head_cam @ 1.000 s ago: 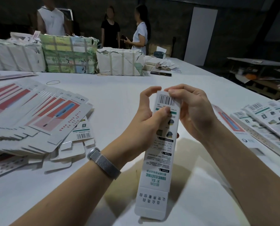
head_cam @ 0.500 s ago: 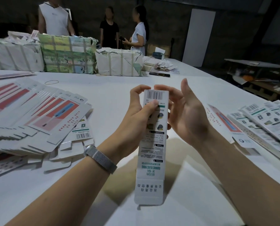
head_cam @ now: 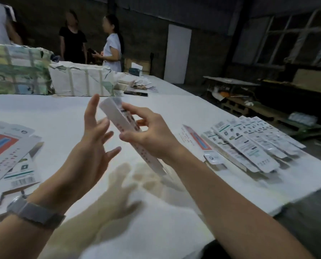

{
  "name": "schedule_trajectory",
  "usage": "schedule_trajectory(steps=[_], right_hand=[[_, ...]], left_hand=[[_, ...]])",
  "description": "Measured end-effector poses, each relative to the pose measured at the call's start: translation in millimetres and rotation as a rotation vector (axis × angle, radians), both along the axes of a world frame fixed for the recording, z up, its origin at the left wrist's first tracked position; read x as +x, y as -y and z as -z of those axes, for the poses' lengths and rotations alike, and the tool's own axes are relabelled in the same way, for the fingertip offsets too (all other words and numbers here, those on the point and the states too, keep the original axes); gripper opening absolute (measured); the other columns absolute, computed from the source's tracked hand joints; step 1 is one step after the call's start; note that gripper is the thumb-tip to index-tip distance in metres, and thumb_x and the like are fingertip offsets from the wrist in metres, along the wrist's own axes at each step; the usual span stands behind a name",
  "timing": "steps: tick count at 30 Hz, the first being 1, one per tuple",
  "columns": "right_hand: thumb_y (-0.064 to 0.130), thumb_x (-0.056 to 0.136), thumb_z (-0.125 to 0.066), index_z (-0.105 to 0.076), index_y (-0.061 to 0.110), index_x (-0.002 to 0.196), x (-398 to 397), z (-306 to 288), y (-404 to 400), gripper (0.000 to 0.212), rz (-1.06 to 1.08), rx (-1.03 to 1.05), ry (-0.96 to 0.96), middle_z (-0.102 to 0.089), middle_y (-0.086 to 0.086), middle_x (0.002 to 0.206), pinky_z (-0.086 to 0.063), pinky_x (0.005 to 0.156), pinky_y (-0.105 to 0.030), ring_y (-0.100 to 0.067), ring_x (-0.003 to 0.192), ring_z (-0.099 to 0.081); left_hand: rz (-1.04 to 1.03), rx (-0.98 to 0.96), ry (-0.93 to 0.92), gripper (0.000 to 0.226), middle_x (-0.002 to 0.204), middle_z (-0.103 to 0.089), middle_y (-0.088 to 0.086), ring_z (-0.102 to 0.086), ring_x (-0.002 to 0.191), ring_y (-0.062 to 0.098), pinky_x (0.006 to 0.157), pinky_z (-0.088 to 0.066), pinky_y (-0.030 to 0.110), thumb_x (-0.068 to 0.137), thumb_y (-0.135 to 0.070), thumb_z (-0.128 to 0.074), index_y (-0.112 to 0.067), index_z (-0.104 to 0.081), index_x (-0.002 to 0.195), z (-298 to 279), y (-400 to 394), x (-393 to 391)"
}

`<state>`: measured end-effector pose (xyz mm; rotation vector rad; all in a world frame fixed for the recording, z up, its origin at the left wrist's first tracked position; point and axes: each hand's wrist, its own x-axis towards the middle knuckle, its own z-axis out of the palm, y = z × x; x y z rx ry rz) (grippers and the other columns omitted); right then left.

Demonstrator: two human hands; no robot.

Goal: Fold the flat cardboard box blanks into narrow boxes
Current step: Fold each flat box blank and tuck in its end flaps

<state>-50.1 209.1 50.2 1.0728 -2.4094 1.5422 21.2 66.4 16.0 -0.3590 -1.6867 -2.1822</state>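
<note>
A narrow white folded box is held tilted above the white table, its far end up and to the left. My right hand grips it around the middle with thumb and fingers. My left hand hangs just left of the box with fingers spread, touching nothing. Flat box blanks with red and blue print lie fanned out at the left. A row of folded narrow boxes lies at the right.
Wrapped bundles stand at the back of the table, with a black phone and loose papers beside them. People stand behind the bundles. The table's right edge drops off to dark benches and clutter.
My left hand has let go of the box and opened. My right hand has taken the box and tilted it toward the right. The camera has turned right.
</note>
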Motion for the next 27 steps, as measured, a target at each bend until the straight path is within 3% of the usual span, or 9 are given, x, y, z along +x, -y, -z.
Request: schedule_trajectory(steps=[3, 6, 9, 12, 15, 20, 23, 27], right_hand=[[0.028, 0.077, -0.083, -0.052, 0.033, 0.143, -17.6, -19.5, -37.9, 0.073, 0.205, 0.111, -0.097, -0.052, 0.008, 0.128, -0.042, 0.081, -0.016, -0.007, 0.105, -0.050], [0.043, 0.080, -0.079, -0.048, 0.028, 0.145, -41.3, -30.1, -93.0, 0.074, 0.445, 0.404, -0.163, -0.052, 0.001, 0.132, -0.037, 0.092, -0.026, -0.016, 0.117, -0.050], [0.056, 0.083, -0.071, -0.051, 0.028, 0.142, -64.0, -27.0, -148.7, 0.069, 0.624, 0.601, -0.093, -0.051, -0.002, 0.131, -0.042, 0.100, -0.037, -0.023, 0.122, -0.051], [0.066, 0.086, -0.056, -0.056, 0.034, 0.134, -80.3, -7.3, -182.4, 0.058, 0.708, 0.955, -0.111, -0.049, -0.002, 0.113, -0.045, 0.093, -0.041, -0.030, 0.118, -0.049], [0.058, 0.090, -0.048, -0.059, 0.036, 0.130, -92.6, 7.2, -193.7, 0.047, 0.830, 1.118, -0.208, -0.049, -0.003, 0.126, -0.037, 0.096, -0.045, -0.030, 0.123, -0.039], [0.054, 0.091, -0.053, -0.058, 0.031, 0.131, -98.9, 6.5, -181.0, 0.046, 0.866, 1.065, -0.239, -0.047, -0.004, 0.130, -0.038, 0.094, -0.043, -0.029, 0.122, -0.040], [0.050, 0.094, -0.055, -0.063, 0.031, 0.124, -86.9, 1.9, -143.7, 0.037, 0.769, 0.705, -0.187, -0.053, 0.002, 0.122, -0.043, 0.088, -0.037, -0.022, 0.116, -0.049], [0.042, 0.092, -0.061, -0.069, 0.036, 0.089, -48.3, -2.2, -66.6, 0.012, 0.411, 0.323, -0.066, -0.066, 0.014, 0.094, -0.041, 0.071, -0.023, -0.009, 0.092, -0.059]], left_hand=[[-0.112, 0.006, 0.030, 0.041, 0.144, -0.041, -0.007, -0.040, 0.135, 0.023, 0.103, -0.041, 0.054, 0.081, -0.050, -0.055, -0.077, -0.050, 0.110, -2.8, -1.0, -4.1], [-0.190, -0.040, 0.013, 0.036, 0.115, -0.049, -0.011, -0.050, 0.113, 0.012, 0.095, -0.043, 0.049, 0.079, -0.042, -0.053, -0.070, -0.059, 0.100, -0.8, 0.7, -6.4], [-0.225, -0.102, 0.021, 0.029, 0.116, -0.053, -0.010, -0.053, 0.112, 0.010, 0.088, -0.047, 0.046, 0.077, -0.050, -0.056, -0.065, -0.061, 0.102, 3.4, 6.7, -6.3], [-0.255, -0.151, 0.058, 0.035, 0.116, -0.057, -0.011, -0.056, 0.113, 0.010, 0.085, -0.050, 0.046, 0.069, -0.063, -0.056, -0.061, -0.063, 0.103, 8.0, 11.2, -7.7], [-0.283, -0.189, 0.092, 0.029, 0.116, -0.060, -0.011, -0.057, 0.113, 0.011, 0.088, -0.050, 0.049, 0.071, -0.063, -0.055, -0.060, -0.065, 0.098, 10.4, 14.5, -7.9], [-0.336, -0.252, 0.167, 0.023, 0.115, -0.063, -0.009, -0.058, 0.112, 0.010, 0.085, -0.050, 0.045, 0.091, -0.039, -0.052, -0.054, -0.069, 0.088, 12.0, 16.7, -5.7], [-0.378, -0.340, 0.201, 0.032, 0.112, -0.067, -0.008, -0.060, 0.110, 0.012, 0.085, -0.051, 0.044, 0.101, -0.019, -0.054, -0.045, -0.069, 0.090, 11.8, 19.7, -5.3], [-0.518, -0.659, 0.272, 0.024, 0.109, -0.066, -0.004, -0.060, 0.102, 0.022, 0.082, -0.045, 0.036, 0.097, -0.012, -0.055, -0.034, -0.062, 0.096, 15.2, 32.3, -9.4]])
